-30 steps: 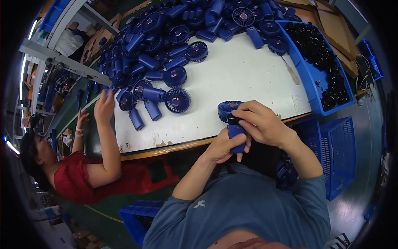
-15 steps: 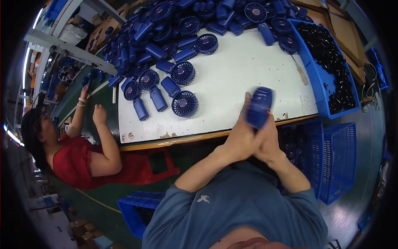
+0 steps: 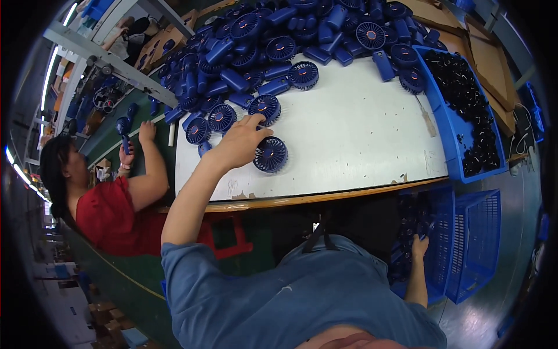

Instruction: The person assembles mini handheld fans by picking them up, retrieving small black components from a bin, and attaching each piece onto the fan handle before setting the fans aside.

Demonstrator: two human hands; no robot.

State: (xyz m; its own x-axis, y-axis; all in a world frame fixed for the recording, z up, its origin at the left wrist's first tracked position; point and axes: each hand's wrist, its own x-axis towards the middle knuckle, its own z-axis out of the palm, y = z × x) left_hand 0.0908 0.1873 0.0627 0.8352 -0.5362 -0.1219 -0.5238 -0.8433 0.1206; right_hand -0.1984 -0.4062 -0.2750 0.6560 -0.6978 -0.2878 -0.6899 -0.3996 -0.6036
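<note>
The table [image 3: 360,128] had a white top with a wooden near edge, and its far half was buried under a heap of dark blue handheld fans [image 3: 279,41]. A blue bin [image 3: 444,125] of small black parts stood along the right edge of the table. Below the near right corner, beside the table, sat two blue crates [image 3: 474,244], the nearer one holding dark pieces.

At the left edge of the table a co-worker in a red top [image 3: 107,218] sat with one arm on the table's green side strip and held a fan up by its handle.

The left hand [image 3: 238,142] reached out over the near left part of the table. Its fingers were spread and lay flat, partly open, over one fan [image 3: 270,154] that rested just clear of the heap; the thumb pointed toward the pile. Whether the hand actually gripped the fan could not be told.

The right hand [image 3: 419,247] hung down off the table, at the rim of the nearer crate. It pointed downward with fingers loosely curled; what it held, if anything, could not be made out.
</note>
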